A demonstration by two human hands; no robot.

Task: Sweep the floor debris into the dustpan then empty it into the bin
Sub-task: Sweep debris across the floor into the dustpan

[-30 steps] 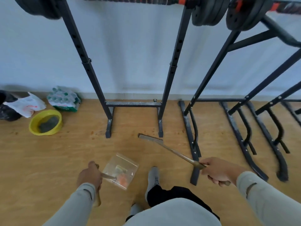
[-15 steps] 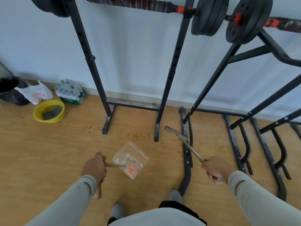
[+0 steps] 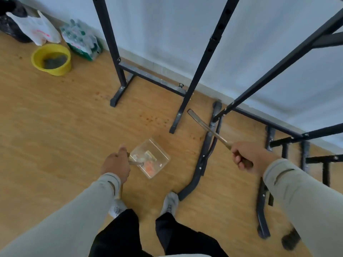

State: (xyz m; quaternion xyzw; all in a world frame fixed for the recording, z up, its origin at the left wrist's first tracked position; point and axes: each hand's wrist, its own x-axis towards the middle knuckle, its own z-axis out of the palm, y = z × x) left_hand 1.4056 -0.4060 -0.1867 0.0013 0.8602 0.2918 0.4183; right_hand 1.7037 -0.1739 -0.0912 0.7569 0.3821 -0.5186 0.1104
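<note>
I see black rack frames along the wall, bottled water pack beside white plastic bag, wood floor.

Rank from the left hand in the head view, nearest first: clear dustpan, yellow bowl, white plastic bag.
From the left hand:
1. clear dustpan, held, just right of the hand.
2. yellow bowl, far upper left on the floor.
3. white plastic bag, beyond the bowl, by the wall.

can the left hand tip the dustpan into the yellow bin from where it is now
Probably not yet. The left hand holds the dustpan near the feet, while the yellow bin sits far off by the wall. The bare floor between them looks free, so walking over should do.
</note>
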